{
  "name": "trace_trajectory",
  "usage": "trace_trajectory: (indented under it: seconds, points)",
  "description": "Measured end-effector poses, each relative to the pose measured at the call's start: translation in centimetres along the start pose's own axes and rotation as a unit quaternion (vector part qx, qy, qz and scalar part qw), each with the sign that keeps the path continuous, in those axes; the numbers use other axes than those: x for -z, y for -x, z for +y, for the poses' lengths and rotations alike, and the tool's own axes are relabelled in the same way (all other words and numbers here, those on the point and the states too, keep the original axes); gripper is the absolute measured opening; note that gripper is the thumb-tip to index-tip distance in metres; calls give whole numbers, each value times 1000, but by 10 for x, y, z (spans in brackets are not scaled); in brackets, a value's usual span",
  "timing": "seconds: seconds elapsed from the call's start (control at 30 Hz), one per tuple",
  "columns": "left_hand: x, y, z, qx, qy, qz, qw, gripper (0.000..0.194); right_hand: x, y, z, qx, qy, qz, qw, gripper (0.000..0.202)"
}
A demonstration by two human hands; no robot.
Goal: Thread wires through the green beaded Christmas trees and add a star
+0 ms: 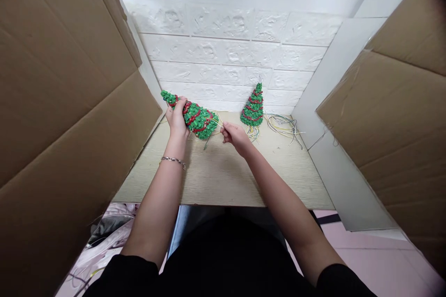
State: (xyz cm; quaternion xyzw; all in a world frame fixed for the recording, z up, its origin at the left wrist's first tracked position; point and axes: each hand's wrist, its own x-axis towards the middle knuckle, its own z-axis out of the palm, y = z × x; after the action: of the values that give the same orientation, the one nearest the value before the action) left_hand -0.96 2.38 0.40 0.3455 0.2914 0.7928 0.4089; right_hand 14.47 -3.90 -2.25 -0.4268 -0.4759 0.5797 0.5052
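Observation:
A small green tree with red garlands (197, 118) lies tilted in my left hand (178, 118), its tip to the upper left and its wide base to the right. The fingers of that hand are wrapped round its middle. Beside the base, my right hand (235, 136) pinches thin pale yellow wire (216, 122) that runs to the tree. A short green wire end (206, 145) hangs below the base. To the right, a second green and red tree (253, 107) stands upright near the wall.
A loose coil of yellow, white and dark wires (284, 125) lies right of the standing tree, with more wires (252, 133) beneath that tree. Large cardboard sheets flank the table (223, 181) on the left (69, 79) and right (393, 111). A white brick-pattern wall (223, 51) closes the back.

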Motion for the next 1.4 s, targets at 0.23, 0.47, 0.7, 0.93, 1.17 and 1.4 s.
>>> trace_trajectory:
  seconds: [0.23, 0.47, 0.7, 0.93, 1.17, 1.4]
  points:
    - [0, 1, 0, 6, 4, -5, 1000, 31, 3, 3, -3, 34, -76, -80, 993, 40]
    - [1, 0, -3, 19, 24, -26, 999, 29, 3, 0, 1, 26, -69, -63, 995, 52]
    - [0, 3, 0, 37, 41, -91, 994, 28, 3, -1, 2, 17, -41, -45, 998, 51]
    - [-4, 7, 4, 53, 29, -125, 990, 34, 3, 0, 2, 22, -5, -27, 999, 56]
    - [-5, 11, 2, 58, 15, -136, 989, 33, 5, -1, 5, 41, 68, -8, 997, 49]
    - [-8, 15, 3, 53, -17, -149, 987, 39, 4, -1, 5, 21, 112, 31, 993, 39]
